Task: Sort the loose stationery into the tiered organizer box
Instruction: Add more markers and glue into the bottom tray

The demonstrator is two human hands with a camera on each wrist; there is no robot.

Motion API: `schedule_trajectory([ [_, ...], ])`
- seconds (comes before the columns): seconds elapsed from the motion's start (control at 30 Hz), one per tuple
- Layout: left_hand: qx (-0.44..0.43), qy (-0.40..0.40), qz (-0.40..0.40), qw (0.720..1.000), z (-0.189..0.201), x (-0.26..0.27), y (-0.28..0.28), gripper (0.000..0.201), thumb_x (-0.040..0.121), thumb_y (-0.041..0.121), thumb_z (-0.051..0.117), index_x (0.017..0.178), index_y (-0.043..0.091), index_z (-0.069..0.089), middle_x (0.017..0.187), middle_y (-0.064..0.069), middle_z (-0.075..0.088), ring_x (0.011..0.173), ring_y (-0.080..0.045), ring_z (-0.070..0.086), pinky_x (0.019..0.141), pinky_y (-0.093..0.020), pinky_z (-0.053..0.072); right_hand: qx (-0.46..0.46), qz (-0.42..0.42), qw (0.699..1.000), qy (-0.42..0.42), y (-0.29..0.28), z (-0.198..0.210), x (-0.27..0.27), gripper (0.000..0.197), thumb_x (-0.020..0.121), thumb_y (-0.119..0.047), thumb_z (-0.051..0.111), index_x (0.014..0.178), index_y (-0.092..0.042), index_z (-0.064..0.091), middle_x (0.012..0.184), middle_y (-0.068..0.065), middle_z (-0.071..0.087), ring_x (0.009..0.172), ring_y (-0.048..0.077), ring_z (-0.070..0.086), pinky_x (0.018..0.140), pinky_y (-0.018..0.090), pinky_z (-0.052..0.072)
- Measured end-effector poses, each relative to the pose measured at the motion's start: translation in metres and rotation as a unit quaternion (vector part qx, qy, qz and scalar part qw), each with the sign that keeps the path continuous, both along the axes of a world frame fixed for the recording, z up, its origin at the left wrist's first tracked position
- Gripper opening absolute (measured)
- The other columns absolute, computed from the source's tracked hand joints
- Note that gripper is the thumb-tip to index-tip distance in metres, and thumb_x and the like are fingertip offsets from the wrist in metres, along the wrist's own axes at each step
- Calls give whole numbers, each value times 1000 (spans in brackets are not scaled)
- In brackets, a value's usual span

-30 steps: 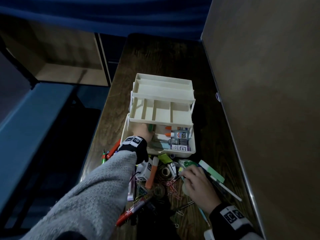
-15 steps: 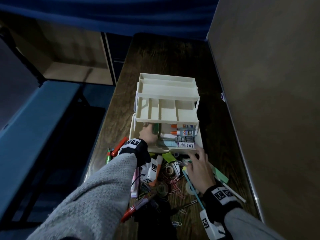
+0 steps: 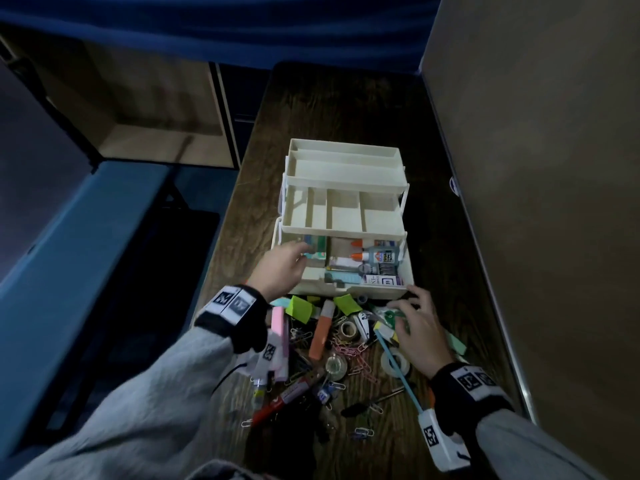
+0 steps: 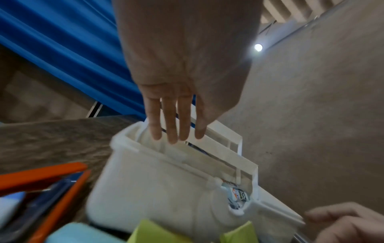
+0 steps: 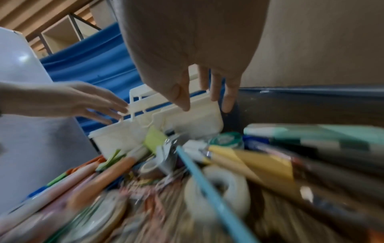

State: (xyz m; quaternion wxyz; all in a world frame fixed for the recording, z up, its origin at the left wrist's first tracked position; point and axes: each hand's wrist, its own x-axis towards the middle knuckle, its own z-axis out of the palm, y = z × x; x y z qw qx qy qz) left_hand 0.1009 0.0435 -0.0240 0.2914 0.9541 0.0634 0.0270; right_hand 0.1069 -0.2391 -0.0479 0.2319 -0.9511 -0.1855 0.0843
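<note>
Cream plastic, thin-walled and probably light, the tiered organizer box (image 3: 346,216) stands open on the dark wood counter (image 3: 311,109), its trays stepped back above a bottom bin. The box looks stiff enough to be steadied by its front rim, though a shove could slide it. A person's left hand (image 3: 280,268) reaches over the bin's left end with fingers (image 4: 170,123) straight and holding nothing; the right hand (image 3: 415,327) hovers over the loose pile just in front of the box, fingers spread and likewise empty.

Two glue bottles (image 3: 377,258) with orange caps lie in the bin beside small packets. On the counter wait two lime sticky-note pads (image 3: 301,308), one orange highlighter (image 3: 320,336), one pale pink highlighter (image 3: 280,336), one red marker (image 3: 287,398), one long light-blue pen (image 3: 398,368), and at least three tape rolls (image 3: 394,363), one of them clear. Paper clips (image 3: 349,348) are scattered among them, too many and too tangled to count.

Pens and markers are rigid and best pinched mid-barrel; the clips are small and slippery, likely better scooped; sticky pads are soft-edged and should be gripped flat.
</note>
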Motion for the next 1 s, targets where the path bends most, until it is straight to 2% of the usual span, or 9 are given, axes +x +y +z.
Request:
schedule_trajectory([
  [0.13,-47,-59,39,996,3,-59,14,18,89,11,55,93,21,69,91,8,70,76,-5,61,66,-14,42,20,40,998,42,1,-9,-27,17,97,-9,44,95,-13,61,104,-2,44,95,17,52,80,27,41],
  [0.23,-86,-20,74,993,-10,-96,18,15,92,16,57,91,26,69,82,14,67,61,8,56,55,-6,37,-19,102,990,94,1,-17,-47,19,97,-14,43,98,-18,61,103,-5,54,94,11,51,79,24,40],
  [0.33,-83,44,93,991,-26,-121,18,14,94,20,55,93,27,67,82,13,67,57,7,55,48,-8,36,-52,128,982,128,1,-23,-63,20,98,-18,40,101,-22,59,105,-8,56,97,8,50,85,26,43],
  [0.43,-74,94,93,988,-39,-139,16,13,95,19,55,93,26,66,89,10,66,67,4,57,50,-8,40,-54,117,980,152,2,-24,-73,20,98,-20,40,103,-22,59,107,-9,55,98,8,52,87,27,46],
  [0.6,-99,115,95,984,-45,-147,15,14,94,17,55,89,28,63,86,9,66,69,-1,62,52,-5,44,-47,98,981,161,-8,-25,-81,20,98,-20,41,102,-22,61,109,-7,55,99,9,53,90,30,47],
  [0.67,-87,105,108,985,-44,-144,20,14,94,18,55,89,27,64,83,11,65,70,-1,61,51,-8,43,-37,85,983,161,-17,-25,-79,20,98,-19,42,100,-22,62,109,-8,57,100,8,54,89,30,47],
  [0.77,-102,98,120,983,-45,-143,25,14,94,18,54,90,24,66,83,8,68,75,-2,63,63,-18,50,-24,59,985,159,-29,-25,-73,19,97,-18,44,97,-25,63,109,-10,56,101,6,55,89,27,48],
  [0.87,-85,115,129,981,-47,-147,29,14,94,19,55,86,27,64,83,8,68,73,0,61,58,-14,44,-23,53,986,156,-31,-24,-66,18,97,-17,46,94,-23,63,110,-8,57,100,5,55,88,27,49],
  [1.0,-26,97,178,979,-50,-143,36,6,88,18,59,90,19,64,90,1,63,81,-15,59,69,-26,41,-36,77,987,139,-20,-22,-60,17,97,-17,46,93,-22,61,103,-8,56,96,7,54,87,31,50],
])
